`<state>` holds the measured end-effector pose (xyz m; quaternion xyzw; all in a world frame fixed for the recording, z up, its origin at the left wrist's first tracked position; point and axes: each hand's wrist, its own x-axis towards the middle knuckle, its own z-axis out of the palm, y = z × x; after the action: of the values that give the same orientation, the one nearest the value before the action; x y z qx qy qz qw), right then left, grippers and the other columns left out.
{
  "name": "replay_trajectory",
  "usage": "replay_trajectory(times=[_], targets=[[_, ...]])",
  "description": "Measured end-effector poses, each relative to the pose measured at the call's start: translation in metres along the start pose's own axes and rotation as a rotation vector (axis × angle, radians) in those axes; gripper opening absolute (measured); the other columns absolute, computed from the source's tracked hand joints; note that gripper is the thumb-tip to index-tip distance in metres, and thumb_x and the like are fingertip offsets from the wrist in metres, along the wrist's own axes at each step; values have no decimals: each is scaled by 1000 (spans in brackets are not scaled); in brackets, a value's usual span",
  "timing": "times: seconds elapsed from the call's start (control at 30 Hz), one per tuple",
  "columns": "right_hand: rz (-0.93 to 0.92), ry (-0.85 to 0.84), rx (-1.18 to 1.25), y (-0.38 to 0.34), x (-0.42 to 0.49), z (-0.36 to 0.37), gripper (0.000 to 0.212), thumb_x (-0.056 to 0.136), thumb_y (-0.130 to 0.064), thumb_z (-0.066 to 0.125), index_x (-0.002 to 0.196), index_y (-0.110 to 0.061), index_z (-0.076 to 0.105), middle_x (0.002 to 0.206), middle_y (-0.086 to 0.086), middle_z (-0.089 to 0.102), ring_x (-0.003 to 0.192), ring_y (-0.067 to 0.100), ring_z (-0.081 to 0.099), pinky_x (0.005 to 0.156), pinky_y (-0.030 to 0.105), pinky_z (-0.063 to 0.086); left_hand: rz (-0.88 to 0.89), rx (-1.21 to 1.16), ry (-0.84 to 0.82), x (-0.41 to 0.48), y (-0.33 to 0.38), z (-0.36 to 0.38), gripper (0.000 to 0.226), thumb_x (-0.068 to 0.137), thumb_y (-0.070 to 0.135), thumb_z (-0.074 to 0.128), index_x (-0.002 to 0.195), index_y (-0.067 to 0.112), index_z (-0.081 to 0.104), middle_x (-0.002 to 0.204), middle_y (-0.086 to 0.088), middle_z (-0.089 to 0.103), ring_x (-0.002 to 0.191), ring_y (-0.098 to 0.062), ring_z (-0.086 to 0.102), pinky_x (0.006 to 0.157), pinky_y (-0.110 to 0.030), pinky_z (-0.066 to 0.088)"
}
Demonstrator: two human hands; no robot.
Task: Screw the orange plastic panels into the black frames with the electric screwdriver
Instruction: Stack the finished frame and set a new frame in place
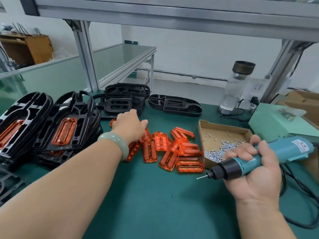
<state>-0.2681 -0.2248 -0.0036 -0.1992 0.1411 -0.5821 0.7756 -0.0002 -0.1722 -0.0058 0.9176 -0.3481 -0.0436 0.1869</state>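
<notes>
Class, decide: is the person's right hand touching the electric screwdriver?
Touching. The head view shows the right hand gripping the electric screwdriver, with its fingers curled round the teal body.

The left forearm (69, 187) and right forearm (259, 221) were bare as far as seen. The left wrist carried one smooth, rounded bangle (115, 144), pale milky green, jade-like in appearance. The left hand (129, 125) and right hand (253, 173) were bare; visible fingernails were short.
</notes>
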Motion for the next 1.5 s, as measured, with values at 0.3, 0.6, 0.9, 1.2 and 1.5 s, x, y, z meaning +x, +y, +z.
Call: replay_trajectory(times=[0.3,0.6,0.9,1.2,1.5], targets=[[2,4,-6,-2,3,1,10,78,-29,58,88,-25,56,59,-13,43,44,-1,42,53,15,44,-74,237,-67,26,-14,10,63,90,61,29,137,20,41,141,-9,45,132,-34,32,107,-47,23],[-9,47,11,2,4,-3,9,96,-28,48,88,-26,54,59,-13,44,45,0,43,54,14,44,94,187,-91,-11,11,14,58,86,60,41,128,22,52,130,-9,54,120,-32,49,97,-41,38],[-11,69,26,2,6,-5,8,97,-27,49,90,-25,53,59,-13,45,45,1,43,54,15,45,194,260,82,-27,7,-13,33,88,11,47,113,21,65,114,-8,59,104,-30,57,84,-39,49],[17,75,28,2,7,-5,8,97,-26,50,90,-25,53,59,-13,44,45,1,43,53,15,44,278,295,-100,-31,1,-16,16,87,19,56,83,19,71,89,-2,62,85,-25,61,74,-36,53],[35,51,31,3,7,-6,9,98,-25,49,90,-25,53,59,-13,44,45,1,43,53,16,44,234,-384,311,-33,18,-54,10,91,23,57,83,22,63,70,8,57,70,-17,53,66,-25,35]])
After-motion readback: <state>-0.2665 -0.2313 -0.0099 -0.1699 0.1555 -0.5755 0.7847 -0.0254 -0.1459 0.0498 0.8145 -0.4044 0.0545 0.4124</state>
